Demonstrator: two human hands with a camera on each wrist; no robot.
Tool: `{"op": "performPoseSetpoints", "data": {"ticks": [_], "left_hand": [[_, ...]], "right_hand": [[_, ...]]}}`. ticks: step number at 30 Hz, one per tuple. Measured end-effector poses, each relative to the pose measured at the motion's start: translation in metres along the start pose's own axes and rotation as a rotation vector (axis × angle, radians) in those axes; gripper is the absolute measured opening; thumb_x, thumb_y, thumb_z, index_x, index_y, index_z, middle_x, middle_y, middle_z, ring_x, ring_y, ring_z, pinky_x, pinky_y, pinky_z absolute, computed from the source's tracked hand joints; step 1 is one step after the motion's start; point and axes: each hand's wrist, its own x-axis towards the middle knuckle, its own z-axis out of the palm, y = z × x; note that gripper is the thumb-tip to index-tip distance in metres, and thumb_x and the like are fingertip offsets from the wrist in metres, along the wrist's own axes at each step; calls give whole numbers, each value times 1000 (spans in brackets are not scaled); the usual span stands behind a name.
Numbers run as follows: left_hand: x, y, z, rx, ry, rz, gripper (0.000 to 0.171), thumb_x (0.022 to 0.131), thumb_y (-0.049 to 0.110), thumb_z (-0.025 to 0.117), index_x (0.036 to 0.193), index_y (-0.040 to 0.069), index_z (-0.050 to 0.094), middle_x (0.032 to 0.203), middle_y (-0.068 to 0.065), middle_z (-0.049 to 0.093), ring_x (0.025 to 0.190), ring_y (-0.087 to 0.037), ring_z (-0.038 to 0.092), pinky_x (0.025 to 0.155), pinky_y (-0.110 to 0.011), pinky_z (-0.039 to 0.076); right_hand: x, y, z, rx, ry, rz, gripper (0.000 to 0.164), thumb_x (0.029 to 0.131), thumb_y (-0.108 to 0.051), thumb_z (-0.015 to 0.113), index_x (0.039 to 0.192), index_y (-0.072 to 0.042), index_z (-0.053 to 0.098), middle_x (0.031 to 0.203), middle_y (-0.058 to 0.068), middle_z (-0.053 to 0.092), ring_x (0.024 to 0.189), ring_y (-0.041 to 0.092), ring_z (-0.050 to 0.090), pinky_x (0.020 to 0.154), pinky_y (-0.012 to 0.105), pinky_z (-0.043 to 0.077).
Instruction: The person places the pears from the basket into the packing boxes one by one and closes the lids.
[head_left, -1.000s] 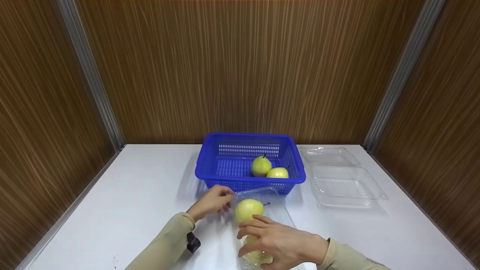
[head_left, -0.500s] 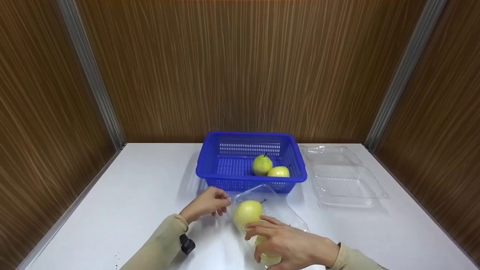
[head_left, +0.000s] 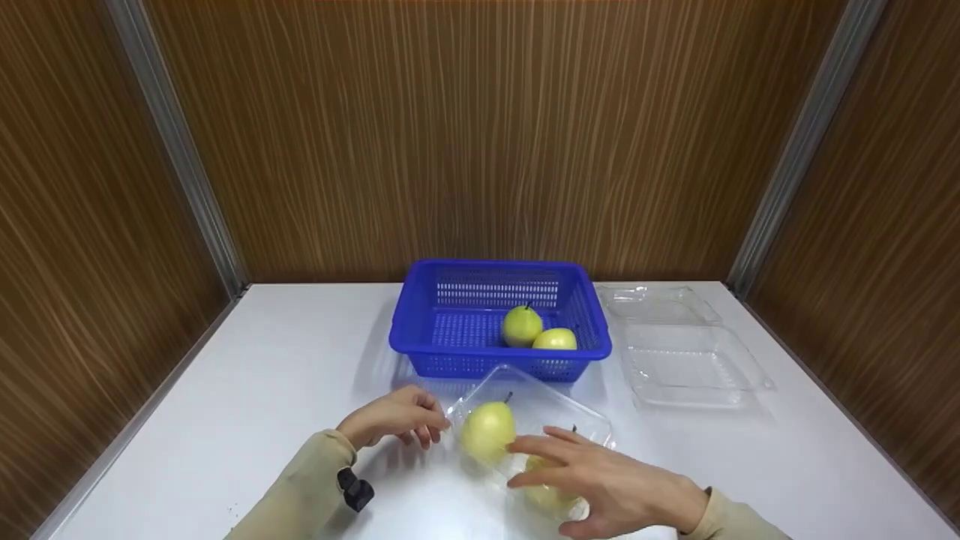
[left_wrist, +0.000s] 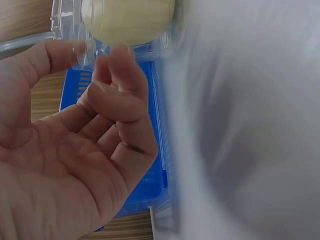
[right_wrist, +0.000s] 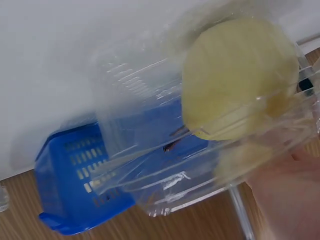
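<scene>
A clear plastic fruit box [head_left: 517, 386] lies tilted on the white table in front of the blue basket. Two yellow-green pears are inside; the left pear [head_left: 487, 433] shows well, while the right pear [head_left: 546, 496] is partly covered by fingers. My left hand [head_left: 397, 416] pinches the box's left corner between thumb and fingertips; in the left wrist view its other fingers are curled. Over the right end of the box, my right hand [head_left: 607, 480] spans the plastic and grips it with spread, bent fingers. Its fingertips are largely behind plastic in the right wrist view.
Behind the box stands a blue plastic basket [head_left: 409, 346] holding a green pear [head_left: 523, 326] and a yellower pear [head_left: 555, 339]. An opened clear plastic box [head_left: 682, 367] lies at the right. Wood-grain panels [head_left: 480, 135] enclose the back and sides.
The box with its two pears has turned clockwise, its right end swinging toward the right. My left hand has moved left and nearer, and my right hand has moved right.
</scene>
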Motion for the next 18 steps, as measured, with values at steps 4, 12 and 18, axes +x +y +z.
{"op": "performPoseSetpoints", "data": {"ticks": [4,12,18], "left_hand": [[-4,-1,0,-4,-40,-6,29,75,28,69,78,0,63,76,-11,66,60,-16,59,48,-23,42],[-9,-1,8,16,-74,-11,31,78,29,66,77,-2,64,76,-12,67,59,-14,58,46,-22,40],[-13,-3,14,-30,-101,-14,31,80,27,64,79,-3,64,77,-14,66,57,-14,57,45,-22,39]], "right_hand": [[-10,8,-3,-19,51,21,84,63,-24,75,137,-20,37,143,2,30,130,22,29,101,49,25],[-23,21,-5,-8,104,75,87,60,-11,76,138,-13,36,141,4,34,128,25,33,103,48,21],[-30,28,-4,-7,135,98,82,62,-10,76,135,-12,40,138,8,38,126,29,34,102,48,21]]}}
